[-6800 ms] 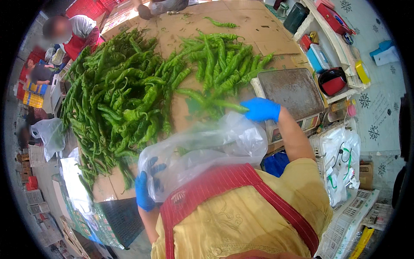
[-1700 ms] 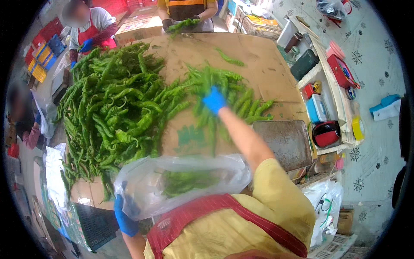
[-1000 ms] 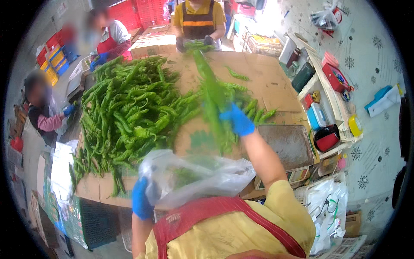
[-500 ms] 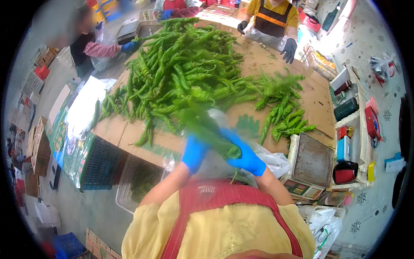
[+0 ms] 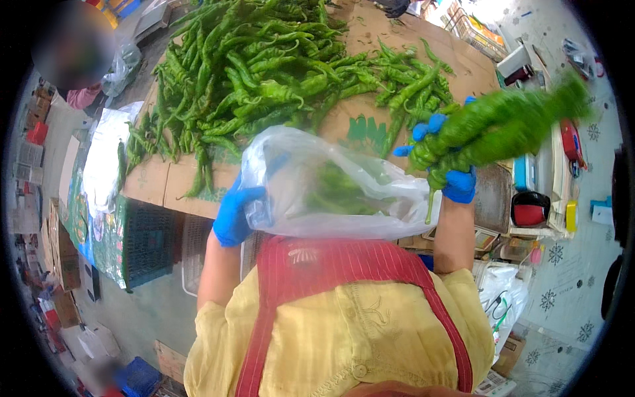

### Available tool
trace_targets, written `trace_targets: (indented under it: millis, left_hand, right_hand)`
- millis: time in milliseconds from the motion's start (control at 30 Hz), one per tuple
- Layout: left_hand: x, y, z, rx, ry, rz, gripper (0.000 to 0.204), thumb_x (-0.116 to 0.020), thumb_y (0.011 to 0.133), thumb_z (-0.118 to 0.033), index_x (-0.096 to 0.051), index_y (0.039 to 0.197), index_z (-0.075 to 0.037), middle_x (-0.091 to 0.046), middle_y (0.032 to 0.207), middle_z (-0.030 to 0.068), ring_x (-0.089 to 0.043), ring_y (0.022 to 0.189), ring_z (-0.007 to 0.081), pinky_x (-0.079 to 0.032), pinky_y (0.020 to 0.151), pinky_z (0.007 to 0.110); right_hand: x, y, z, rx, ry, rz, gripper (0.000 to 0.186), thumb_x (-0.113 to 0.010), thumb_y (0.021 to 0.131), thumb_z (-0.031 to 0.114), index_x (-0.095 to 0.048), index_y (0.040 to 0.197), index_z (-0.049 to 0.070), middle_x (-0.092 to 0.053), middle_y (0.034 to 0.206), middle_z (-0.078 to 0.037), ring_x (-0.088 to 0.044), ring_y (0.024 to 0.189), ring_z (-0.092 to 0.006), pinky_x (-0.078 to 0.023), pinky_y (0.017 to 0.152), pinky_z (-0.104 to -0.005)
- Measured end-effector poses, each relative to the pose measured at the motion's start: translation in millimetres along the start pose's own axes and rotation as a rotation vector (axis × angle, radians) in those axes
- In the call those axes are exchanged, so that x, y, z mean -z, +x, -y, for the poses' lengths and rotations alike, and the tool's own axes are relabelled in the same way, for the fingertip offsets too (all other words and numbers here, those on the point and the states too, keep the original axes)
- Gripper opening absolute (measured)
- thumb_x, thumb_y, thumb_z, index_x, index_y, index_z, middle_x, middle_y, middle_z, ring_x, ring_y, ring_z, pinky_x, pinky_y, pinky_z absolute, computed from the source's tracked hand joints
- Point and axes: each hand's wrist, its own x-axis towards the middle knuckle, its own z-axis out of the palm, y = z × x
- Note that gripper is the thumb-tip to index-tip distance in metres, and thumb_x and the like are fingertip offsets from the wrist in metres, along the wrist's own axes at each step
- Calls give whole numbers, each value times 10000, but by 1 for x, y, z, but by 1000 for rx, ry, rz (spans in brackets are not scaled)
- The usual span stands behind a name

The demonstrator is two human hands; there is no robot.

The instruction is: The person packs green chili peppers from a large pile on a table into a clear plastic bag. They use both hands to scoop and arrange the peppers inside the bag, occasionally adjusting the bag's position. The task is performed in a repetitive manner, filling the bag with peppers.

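Observation:
A clear plastic bag (image 5: 278,212) hangs open in front of my apron, with green peppers (image 5: 340,192) showing inside it. My left hand (image 5: 237,210), in a blue glove, is closed on the bag's left edge. Out to the right, my blue-gloved right hand (image 5: 456,178) grips a bunch of long green peppers (image 5: 496,132), tips up and to the right, blurred by motion. The bunch is outside the bag, beside its right end. Beyond the bag lies a large heap of green peppers (image 5: 258,79), with a smaller pile (image 5: 413,83) to its right.
Cardboard (image 5: 367,109) covers the table under the heap. A scale with a metal plate (image 5: 493,198) stands at the right, beside a white tray of small things (image 5: 546,178). Crates (image 5: 152,241) are at the lower left. A co-worker's dark glove (image 5: 395,6) shows at the far edge.
My hands have moved apart. The right one has carried the pepper bunch up and to the right; the left one now spreads the bag. The view has tilted down.

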Motion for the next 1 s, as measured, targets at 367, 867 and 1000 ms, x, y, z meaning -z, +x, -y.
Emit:
trace_targets:
  millis: [367, 867, 1000]
  left_hand:
    - [2, 18, 11, 28, -37, 53, 669, -569, 795, -88, -362, 1431, -89, -544, 1284, 88, -593, 1052, 217, -515, 862, 345]
    - [14, 9, 11, -79, 8, -46, 654, -566, 807, -179, -367, 1425, -99, -555, 1250, 97, -609, 979, 194, -538, 761, 333]
    - [35, 11, 19, -29, -170, -152, 600, -569, 811, -208, -427, 1379, -77, -595, 1199, 96, -623, 971, 231, -516, 835, 372]
  right_hand:
    - [26, 27, -92, -190, -425, 329, 591, -610, 888, 254, -397, 1405, 66, -468, 1392, -80, -448, 1264, -225, -323, 1096, -378]
    - [49, -35, -104, -884, -796, 371, 733, -626, 772, 20, -350, 1448, 74, -407, 1431, -178, -410, 1297, -270, -307, 1093, -372]
    - [51, -83, -131, -196, -1143, 245, 660, -555, 835, 35, -348, 1454, 140, -452, 1368, -241, -455, 1255, -343, -353, 1062, -408]
